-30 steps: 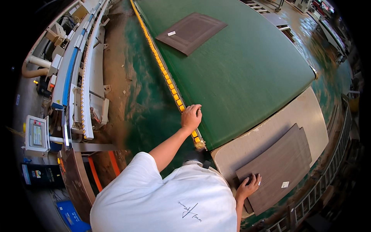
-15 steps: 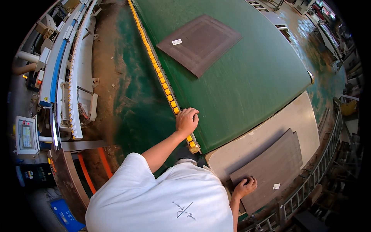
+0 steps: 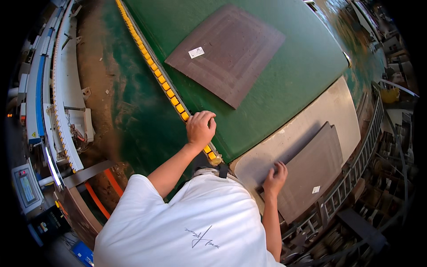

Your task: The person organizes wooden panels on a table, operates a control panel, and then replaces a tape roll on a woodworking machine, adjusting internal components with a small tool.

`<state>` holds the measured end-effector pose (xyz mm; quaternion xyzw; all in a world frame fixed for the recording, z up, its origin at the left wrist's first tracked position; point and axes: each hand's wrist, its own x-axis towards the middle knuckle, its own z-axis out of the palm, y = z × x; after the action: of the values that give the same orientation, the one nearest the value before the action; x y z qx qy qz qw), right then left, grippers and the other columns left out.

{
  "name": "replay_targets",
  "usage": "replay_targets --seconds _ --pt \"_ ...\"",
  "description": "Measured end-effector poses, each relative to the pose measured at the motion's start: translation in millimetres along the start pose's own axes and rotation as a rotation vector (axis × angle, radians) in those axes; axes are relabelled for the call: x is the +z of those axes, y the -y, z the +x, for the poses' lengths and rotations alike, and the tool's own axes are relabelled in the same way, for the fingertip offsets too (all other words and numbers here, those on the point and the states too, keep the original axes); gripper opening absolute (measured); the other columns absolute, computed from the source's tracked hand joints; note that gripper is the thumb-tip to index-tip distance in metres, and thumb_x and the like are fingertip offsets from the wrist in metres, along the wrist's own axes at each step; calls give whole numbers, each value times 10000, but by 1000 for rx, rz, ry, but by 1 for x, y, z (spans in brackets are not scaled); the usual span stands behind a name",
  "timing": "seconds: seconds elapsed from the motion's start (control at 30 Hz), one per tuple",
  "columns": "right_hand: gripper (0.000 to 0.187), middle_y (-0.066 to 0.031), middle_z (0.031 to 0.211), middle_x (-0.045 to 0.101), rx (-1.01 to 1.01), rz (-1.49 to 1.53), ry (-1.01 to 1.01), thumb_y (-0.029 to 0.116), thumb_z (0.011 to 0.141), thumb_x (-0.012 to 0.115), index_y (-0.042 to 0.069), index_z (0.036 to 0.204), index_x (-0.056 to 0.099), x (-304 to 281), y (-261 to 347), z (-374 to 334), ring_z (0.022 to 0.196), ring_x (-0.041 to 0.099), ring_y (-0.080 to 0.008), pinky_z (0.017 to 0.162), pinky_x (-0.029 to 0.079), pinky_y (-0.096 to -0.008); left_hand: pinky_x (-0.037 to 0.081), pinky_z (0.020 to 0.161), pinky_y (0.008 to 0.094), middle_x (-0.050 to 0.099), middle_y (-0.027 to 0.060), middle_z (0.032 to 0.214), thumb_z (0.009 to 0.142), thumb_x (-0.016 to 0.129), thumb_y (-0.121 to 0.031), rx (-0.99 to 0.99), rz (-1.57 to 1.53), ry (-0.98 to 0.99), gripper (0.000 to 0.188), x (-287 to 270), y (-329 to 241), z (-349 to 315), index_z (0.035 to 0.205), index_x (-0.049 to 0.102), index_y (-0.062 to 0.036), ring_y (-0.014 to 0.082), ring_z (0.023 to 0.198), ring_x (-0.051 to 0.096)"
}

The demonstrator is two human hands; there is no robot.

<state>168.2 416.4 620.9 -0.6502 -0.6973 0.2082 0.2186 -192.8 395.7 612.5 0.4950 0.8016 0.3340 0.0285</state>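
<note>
My left hand (image 3: pixel 201 130) is closed over the rail of yellow rollers (image 3: pixel 166 86) along the left edge of the green-topped table (image 3: pixel 284 95). Its fingertips are curled and partly hidden. My right hand (image 3: pixel 275 179) is raised at the left edge of a brown board (image 3: pixel 311 167), fingers apart and bent, holding nothing; whether it touches the board cannot be told. That board bears a small white label (image 3: pixel 316 189) and lies on a pale board (image 3: pixel 255 167) beside the table. A second brown board (image 3: pixel 229 55), with a white label (image 3: pixel 196 52) near its left corner, lies flat on the green top.
At the left stands a long machine with a blue strip (image 3: pixel 41 95) and a control screen (image 3: pixel 27 187). Orange bars (image 3: pixel 96 198) are on the floor side. A ladder-like metal frame (image 3: pixel 351 178) runs along the right, with cluttered racks beyond.
The head view has shifted, bringing the table and boards closer. My right hand has moved up along the board's left edge, its fingers opening out. My left hand stays on the roller rail.
</note>
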Motion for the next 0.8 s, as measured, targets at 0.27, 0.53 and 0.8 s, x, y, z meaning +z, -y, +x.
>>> replay_targets --seconds 0.27,0.53,0.8 --pt "436 -106 1319 651 419 672 460 173 1001 616 5 1402 570 60 44 33 1088 655 -212 899 543 -342 512 894 400 736 36 1040 897 665 -125 8 -5 10 115 4 0 -3 997 718 -102 269 1006 667" --pt "394 -110 1220 651 820 1120 347 194 1035 575 5 1375 514 57 40 41 1043 675 -230 830 583 -347 378 1164 476 488 190 1486 859 713 -179 45 147 -77 545 6 -2 2 1367 553 -63 392 1405 432" --pt "341 -101 1097 679 851 1120 246 317 1059 604 21 1225 579 -25 -9 3 899 728 -234 657 581 -315 535 908 413 764 160 1056 957 671 -428 -343 -166 335 509 12 5 45 1231 686 1 323 1011 715"
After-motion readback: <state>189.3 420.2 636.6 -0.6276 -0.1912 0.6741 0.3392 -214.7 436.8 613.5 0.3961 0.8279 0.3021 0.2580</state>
